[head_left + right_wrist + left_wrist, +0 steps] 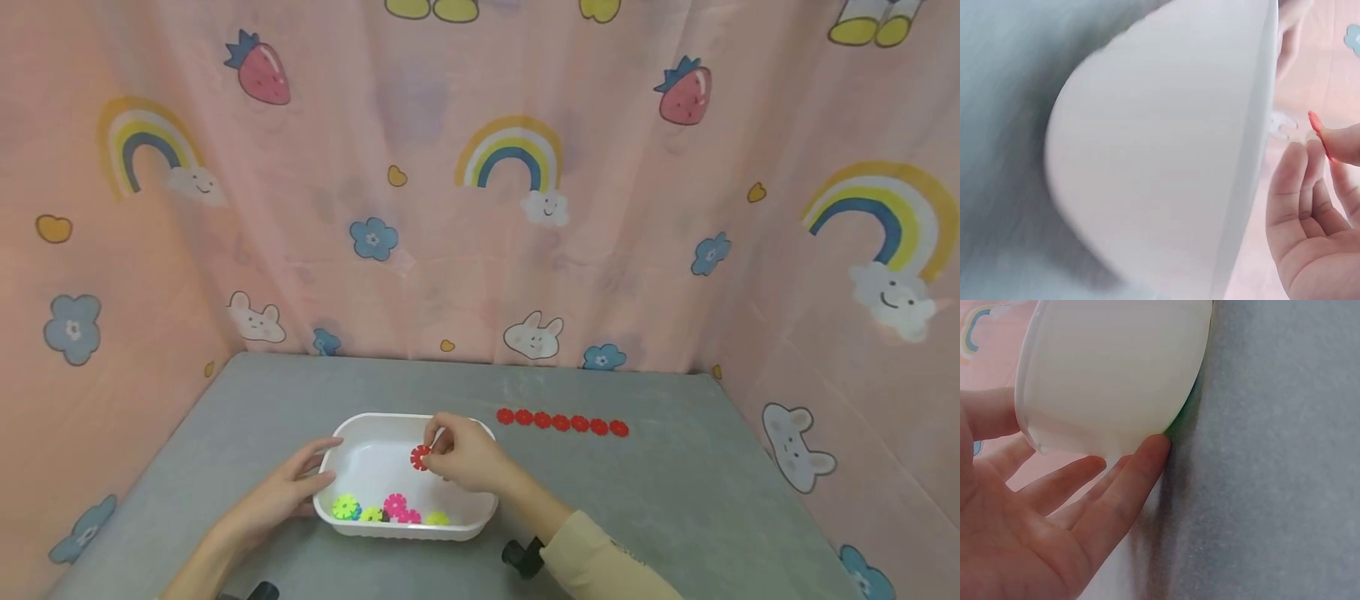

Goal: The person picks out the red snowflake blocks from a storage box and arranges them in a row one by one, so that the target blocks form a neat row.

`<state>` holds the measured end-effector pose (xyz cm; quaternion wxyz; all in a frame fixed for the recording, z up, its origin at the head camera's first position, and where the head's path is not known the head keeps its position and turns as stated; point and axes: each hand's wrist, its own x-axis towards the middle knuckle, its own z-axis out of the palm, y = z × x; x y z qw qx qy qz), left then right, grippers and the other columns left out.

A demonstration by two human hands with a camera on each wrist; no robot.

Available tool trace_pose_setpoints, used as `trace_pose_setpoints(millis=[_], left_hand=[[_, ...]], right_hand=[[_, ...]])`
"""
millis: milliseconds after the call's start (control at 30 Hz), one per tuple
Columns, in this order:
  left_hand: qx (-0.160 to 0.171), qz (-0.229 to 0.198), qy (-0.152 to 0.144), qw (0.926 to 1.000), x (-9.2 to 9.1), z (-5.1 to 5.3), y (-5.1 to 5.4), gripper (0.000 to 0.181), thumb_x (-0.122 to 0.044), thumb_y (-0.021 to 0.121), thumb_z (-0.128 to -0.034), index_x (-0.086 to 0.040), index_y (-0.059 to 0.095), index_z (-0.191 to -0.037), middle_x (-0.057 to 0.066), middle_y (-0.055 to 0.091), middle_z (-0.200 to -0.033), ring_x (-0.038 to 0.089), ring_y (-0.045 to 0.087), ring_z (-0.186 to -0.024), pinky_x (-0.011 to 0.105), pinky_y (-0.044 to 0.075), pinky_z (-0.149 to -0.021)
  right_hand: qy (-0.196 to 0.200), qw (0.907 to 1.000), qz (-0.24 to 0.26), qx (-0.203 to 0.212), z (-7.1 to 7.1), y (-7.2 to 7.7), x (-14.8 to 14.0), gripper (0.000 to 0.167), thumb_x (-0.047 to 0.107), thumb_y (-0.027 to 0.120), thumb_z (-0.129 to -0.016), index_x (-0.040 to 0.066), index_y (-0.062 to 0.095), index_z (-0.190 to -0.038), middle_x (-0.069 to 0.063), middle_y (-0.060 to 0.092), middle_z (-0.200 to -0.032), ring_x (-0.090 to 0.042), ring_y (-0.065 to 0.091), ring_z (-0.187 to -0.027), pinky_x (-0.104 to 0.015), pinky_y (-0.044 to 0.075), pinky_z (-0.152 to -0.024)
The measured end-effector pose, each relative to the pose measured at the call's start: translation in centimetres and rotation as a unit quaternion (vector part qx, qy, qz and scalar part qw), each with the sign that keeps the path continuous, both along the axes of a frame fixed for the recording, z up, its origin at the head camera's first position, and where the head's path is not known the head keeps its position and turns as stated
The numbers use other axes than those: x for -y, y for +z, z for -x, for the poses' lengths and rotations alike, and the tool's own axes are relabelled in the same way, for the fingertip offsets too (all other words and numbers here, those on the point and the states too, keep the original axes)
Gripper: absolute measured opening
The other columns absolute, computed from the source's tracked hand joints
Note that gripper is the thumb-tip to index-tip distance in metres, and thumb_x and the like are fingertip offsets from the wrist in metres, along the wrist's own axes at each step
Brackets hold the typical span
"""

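My left hand grips the left end of a white plastic basin, thumb at the rim and fingers against the outer wall. In the left wrist view, the fingers reach down the basin's side toward the table. Above the inside of the basin, my right hand pinches a red snowflake disc between thumb and fingers. That disc appears edge-on in the right wrist view, beyond the basin's rim. Yellow-green discs and pink discs lie along the basin's near wall, with bits of blue and dark pieces among them.
A row of several red snowflake discs lies on the grey table, behind and right of the basin. A pink patterned curtain surrounds the table's back and sides. A black wrist-mounted device shows by the right sleeve.
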<state>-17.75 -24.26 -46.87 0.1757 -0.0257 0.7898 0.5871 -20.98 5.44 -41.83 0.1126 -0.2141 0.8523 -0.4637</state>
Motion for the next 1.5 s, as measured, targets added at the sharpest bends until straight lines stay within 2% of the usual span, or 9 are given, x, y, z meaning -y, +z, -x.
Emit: trace_pose_setpoints(millis=[100,200,367,533,900,1233,1367,1500], left_hand=[[0.003,0.002,-0.002,1.0000,0.0,0.0,0.0,0.061,-0.031,0.062,-0.1015,-0.015,0.037,-0.155,0.030,0.032,-0.156,0.032,0.060,-0.118,0.048,0.058,-0.090],[0.003,0.004,-0.004,1.0000,0.0,0.1,0.0,0.062,-0.032,0.062,-0.1013,-0.015,0.037,-0.155,0.030,0.031,-0.156,0.033,0.060,-0.119,0.049,0.057,-0.091],[0.003,0.005,-0.003,1.0000,0.1,0.0,0.2,0.062,-0.031,0.063,-0.1013,-0.016,0.037,-0.155,0.030,0.030,-0.157,0.033,0.060,-0.119,0.049,0.057,-0.091],[0.001,0.007,-0.003,1.0000,0.0,0.1,0.1,0.063,-0.033,0.064,-0.1002,-0.016,0.038,-0.155,0.030,0.030,-0.157,0.034,0.059,-0.120,0.049,0.058,-0.090],[0.000,-0.005,-0.007,1.0000,0.0,0.1,0.1,0.063,-0.031,0.064,-0.1007,-0.014,0.037,-0.155,0.031,0.029,-0.157,0.033,0.060,-0.118,0.047,0.058,-0.089],[0.002,-0.008,-0.009,0.9999,0.0,0.0,0.2,0.062,-0.031,0.064,-0.1010,-0.013,0.037,-0.155,0.032,0.030,-0.156,0.032,0.061,-0.116,0.048,0.058,-0.089],[0.002,-0.004,-0.006,1.0000,0.0,0.0,0.2,0.063,-0.032,0.064,-0.1009,-0.013,0.037,-0.155,0.032,0.031,-0.156,0.032,0.062,-0.115,0.048,0.058,-0.088],[0.004,-0.004,-0.004,1.0000,0.0,0.0,0.3,0.063,-0.031,0.064,-0.1009,-0.013,0.036,-0.155,0.032,0.032,-0.155,0.030,0.063,-0.113,0.047,0.059,-0.088]], right_hand=[[-0.006,0.9995,0.028,-0.013,0.4,0.0,-1.8,0.013,0.005,0.070,-0.091,0.012,0.060,-0.095,-0.002,0.060,-0.078,-0.016,0.060,-0.063,-0.027,0.055,-0.057],[-0.024,0.9988,0.034,-0.027,0.6,0.1,-3.6,0.013,0.005,0.070,-0.091,0.011,0.060,-0.096,-0.003,0.060,-0.079,-0.017,0.061,-0.065,-0.028,0.057,-0.059],[-0.070,0.9966,0.016,-0.041,1.0,0.5,-6.2,0.014,0.007,0.072,-0.091,0.011,0.061,-0.098,-0.004,0.060,-0.082,-0.020,0.061,-0.067,-0.030,0.057,-0.061],[-0.107,0.9935,-0.016,-0.035,1.4,0.8,-8.8,0.016,0.008,0.074,-0.090,0.014,0.061,-0.097,-0.003,0.062,-0.081,-0.021,0.061,-0.067,-0.029,0.057,-0.061],[-0.121,0.9892,-0.067,-0.048,2.1,0.7,-15.2,0.010,0.005,0.069,-0.093,0.009,0.062,-0.099,-0.005,0.058,-0.080,-0.022,0.056,-0.071,-0.030,0.052,-0.059],[-0.149,0.9855,-0.062,-0.051,2.6,0.1,-20.4,0.011,0.005,0.068,-0.094,0.003,0.061,-0.102,-0.006,0.059,-0.078,-0.022,0.056,-0.068,-0.029,0.050,-0.057],[-0.161,0.9844,-0.053,-0.046,2.8,-0.2,-22.3,0.014,0.006,0.069,-0.095,0.001,0.060,-0.105,-0.008,0.063,-0.081,-0.024,0.060,-0.071,-0.029,0.055,-0.061],[-0.181,0.9819,-0.039,-0.039,3.0,-0.4,-23.9,0.020,0.008,0.069,-0.097,-0.002,0.059,-0.110,-0.015,0.067,-0.087,-0.031,0.065,-0.076,-0.035,0.059,-0.067]])
